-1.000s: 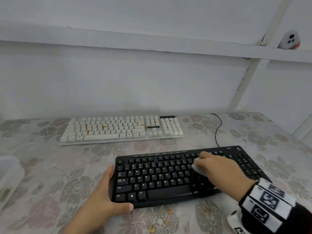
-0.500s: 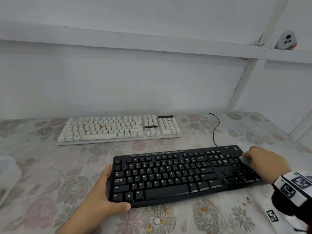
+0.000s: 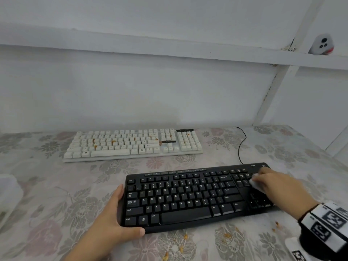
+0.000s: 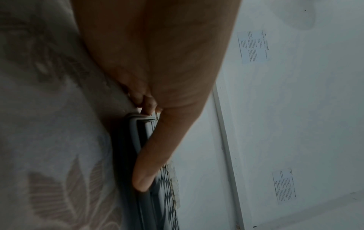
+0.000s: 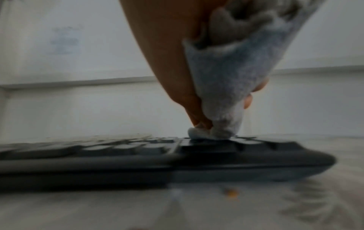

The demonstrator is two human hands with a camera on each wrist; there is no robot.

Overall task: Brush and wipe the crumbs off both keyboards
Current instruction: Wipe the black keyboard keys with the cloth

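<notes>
Orange crumbs (image 3: 185, 236) dot the floral tabletop (image 3: 47, 213) at the near edge; left hand (image 3: 111, 221) clamps thumb and fingers on the black keyboard (image 3: 188, 196)'s left end. Right hand (image 3: 278, 187) has fingers pinched on a white cloth (image 3: 257, 184) pressed to its right-side keys. Behind, a crumb-strewn white keyboard (image 3: 131, 144) lies near the white wall (image 3: 131, 87), below a ledge (image 3: 169, 49).

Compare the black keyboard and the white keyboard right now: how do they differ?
The black keyboard lies nearer, with no crumbs visible on its keys; the white keyboard lies farther back, orange crumbs still on it. The left hand holds the black keyboard while the right hand presses a cloth on it; the white keyboard is untouched. Both lie flat on the floral tablecloth.
</notes>
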